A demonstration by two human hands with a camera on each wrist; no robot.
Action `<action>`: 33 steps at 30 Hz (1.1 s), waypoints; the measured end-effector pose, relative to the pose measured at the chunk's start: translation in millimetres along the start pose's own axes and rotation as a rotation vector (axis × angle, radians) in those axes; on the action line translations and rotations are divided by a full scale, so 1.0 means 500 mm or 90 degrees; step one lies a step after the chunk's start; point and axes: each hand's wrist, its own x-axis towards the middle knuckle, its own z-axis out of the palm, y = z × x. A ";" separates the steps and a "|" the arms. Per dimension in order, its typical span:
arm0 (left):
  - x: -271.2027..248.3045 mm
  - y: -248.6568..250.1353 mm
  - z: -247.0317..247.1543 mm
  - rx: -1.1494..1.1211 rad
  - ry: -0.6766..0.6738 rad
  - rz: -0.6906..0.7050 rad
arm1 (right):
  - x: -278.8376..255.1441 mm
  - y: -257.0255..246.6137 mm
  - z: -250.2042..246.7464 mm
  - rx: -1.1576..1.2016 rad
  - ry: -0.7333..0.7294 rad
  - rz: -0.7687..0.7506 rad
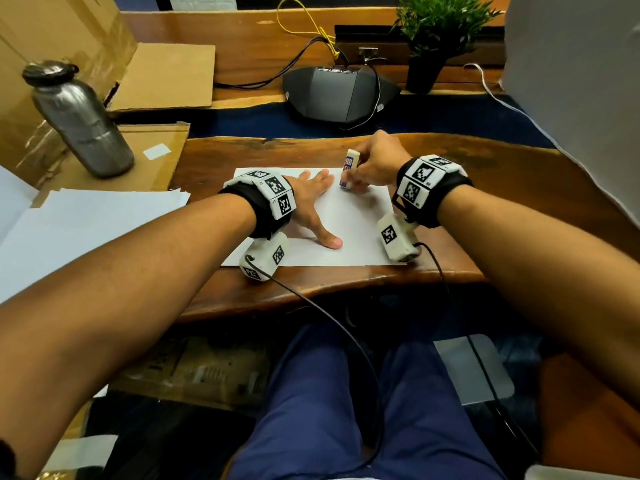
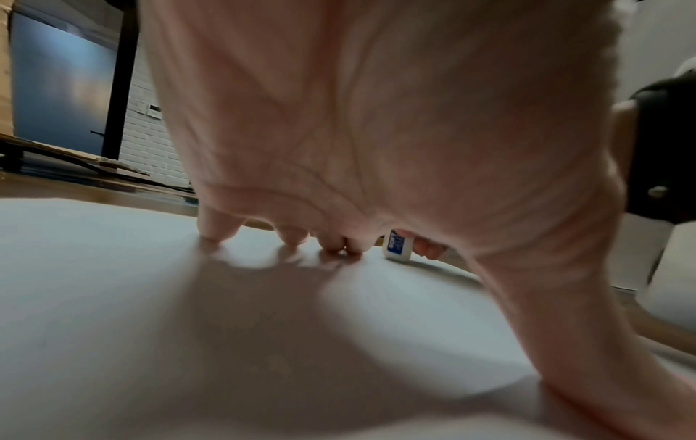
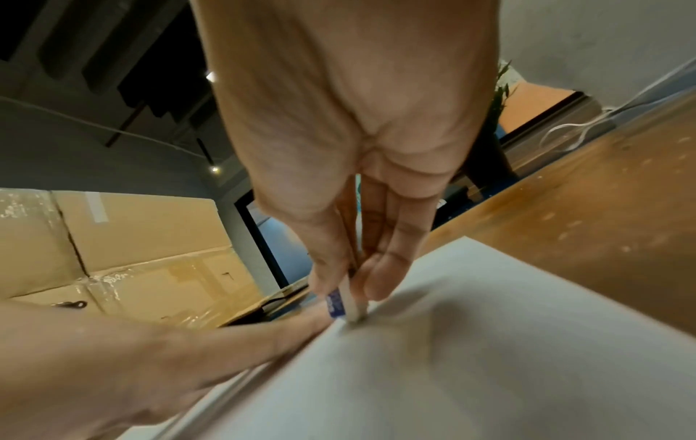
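A white sheet of paper [image 1: 349, 230] lies on the wooden desk [image 1: 485, 202]. My left hand [image 1: 311, 199] lies flat on the sheet, fingers straight and thumb spread, pressing it down. My right hand [image 1: 374, 164] pinches a white eraser with a blue label [image 1: 349, 168], standing on end with its lower tip on the paper near the far edge. In the left wrist view the eraser [image 2: 397, 245] shows beyond my fingertips [image 2: 214, 229] on the paper [image 2: 150, 297]. In the right wrist view thumb and fingers [image 3: 380, 268] clamp the eraser [image 3: 344, 306] against the sheet [image 3: 471, 357].
A steel bottle [image 1: 79, 123] stands on cardboard at the left, beside a stack of white sheets [image 1: 86, 230]. A black conference phone [image 1: 339, 91] with cables and a potted plant [image 1: 436, 36] sit behind the desk. Wrist camera cables hang over the near edge.
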 end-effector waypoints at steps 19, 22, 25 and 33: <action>-0.030 -0.088 -0.023 -0.153 0.094 0.026 | -0.101 0.027 -0.057 0.120 -0.001 0.019; -0.054 -0.123 -0.028 -0.115 0.117 -0.004 | -0.131 0.013 -0.038 0.290 -0.054 0.046; -0.066 -0.137 -0.009 -0.067 0.044 -0.046 | -0.129 -0.012 0.017 0.476 -0.107 0.095; -0.063 -0.121 0.029 0.008 -0.018 -0.078 | -0.075 -0.012 0.104 0.804 -0.077 0.246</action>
